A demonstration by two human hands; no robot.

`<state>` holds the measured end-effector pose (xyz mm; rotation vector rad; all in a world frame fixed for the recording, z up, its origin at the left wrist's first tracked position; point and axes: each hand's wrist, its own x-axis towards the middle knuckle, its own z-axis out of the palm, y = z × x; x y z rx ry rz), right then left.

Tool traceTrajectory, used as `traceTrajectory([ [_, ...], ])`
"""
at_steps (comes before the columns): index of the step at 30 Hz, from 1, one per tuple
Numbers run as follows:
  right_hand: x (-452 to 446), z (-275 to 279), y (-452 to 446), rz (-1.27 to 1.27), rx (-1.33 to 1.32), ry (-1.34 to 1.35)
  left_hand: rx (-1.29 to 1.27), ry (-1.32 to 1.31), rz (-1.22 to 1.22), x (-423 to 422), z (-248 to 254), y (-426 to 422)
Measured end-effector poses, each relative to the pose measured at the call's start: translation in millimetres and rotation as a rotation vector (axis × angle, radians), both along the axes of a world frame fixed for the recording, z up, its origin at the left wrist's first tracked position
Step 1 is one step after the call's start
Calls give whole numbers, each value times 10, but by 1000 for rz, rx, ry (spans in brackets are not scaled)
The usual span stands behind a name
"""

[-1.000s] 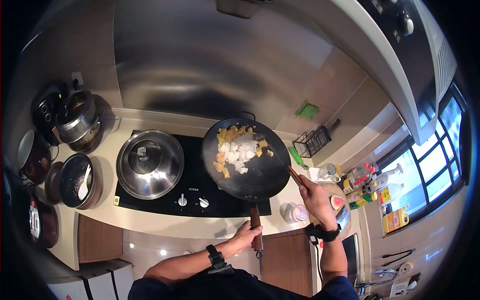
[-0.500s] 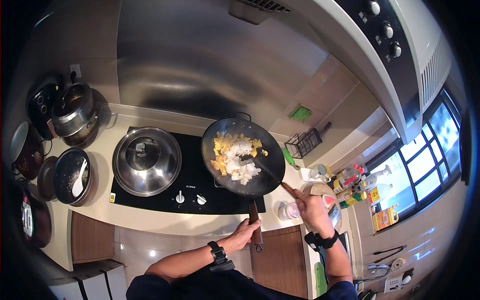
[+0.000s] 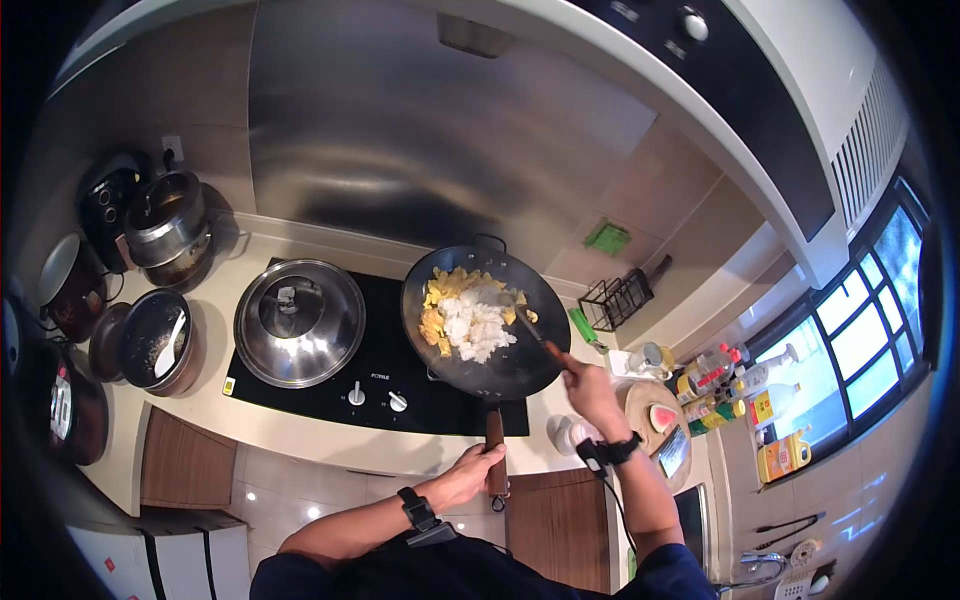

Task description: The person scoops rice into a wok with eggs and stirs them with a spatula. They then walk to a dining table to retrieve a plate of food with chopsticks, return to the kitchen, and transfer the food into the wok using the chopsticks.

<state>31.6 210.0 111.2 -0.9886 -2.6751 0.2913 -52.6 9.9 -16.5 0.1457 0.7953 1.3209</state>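
A dark wok (image 3: 480, 375) sits on the right side of the black hob. White rice (image 3: 475, 325) and yellow scrambled egg (image 3: 447, 287) lie in it, the rice mostly over the egg. My left hand (image 3: 472, 472) is closed round the wok's wooden handle (image 3: 495, 428). In my right hand (image 3: 592, 392) is the brown handle of a spatula (image 3: 545, 341), gripped to the right of the wok. Its metal head reaches into the food, partly hidden by rice.
A domed steel lid (image 3: 302, 322) covers the left burner of the hob (image 3: 385, 330). Pots (image 3: 165, 225) and a pot with a white spoon (image 3: 160, 345) stand left. At right are a jar (image 3: 572, 433), a cutting board (image 3: 642, 402) with watermelon (image 3: 662, 417), and several bottles (image 3: 770, 405).
My right hand has moved up and left, pushing the spatula farther into the wok. The rice is more bunched together over the egg. My left hand stays on the handle; the view shifts slightly.
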Motion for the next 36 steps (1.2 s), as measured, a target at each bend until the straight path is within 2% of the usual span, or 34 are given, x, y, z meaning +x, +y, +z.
traceTrajectory([
  [2,-147,-282,60,63,123,-151,37,-14,57,28,6,1],
  [5,-109,-300,149,96,89,-119,42,38,-16,-30,5,-54],
  [8,183,202,290,219,-16,21,-9,38,-5,-48,58,-68],
  [10,435,584,142,141,-64,-7,-25,42,25,-33,77,-70],
  [12,621,680,68,171,-25,-109,-53,44,55,-5,61,-81],
  [14,680,499,52,232,55,-264,-27,62,46,-1,30,-65],
  [16,539,181,52,255,118,-297,-21,79,42,7,7,-60],
  [17,490,-34,113,255,183,-261,-17,82,42,4,4,-54],
  [20,351,-94,120,245,287,-212,-10,100,50,5,48,-81],
  [22,427,228,170,249,93,-114,-8,84,25,-19,68,-83],
  [24,567,558,111,238,12,-104,-12,55,64,-14,75,-81],
  [28,623,455,46,223,50,-120,10,72,37,-32,96,-105],
  [30,455,165,-60,259,147,-243,7,76,18,-22,55,-94],
  [32,407,-20,87,218,118,-230,34,79,11,-43,3,-73],
  [34,361,50,177,189,-69,-18,34,78,1,-44,1,-73],
  [36,381,272,107,165,-92,23,27,69,0,-81,19,-77],
])
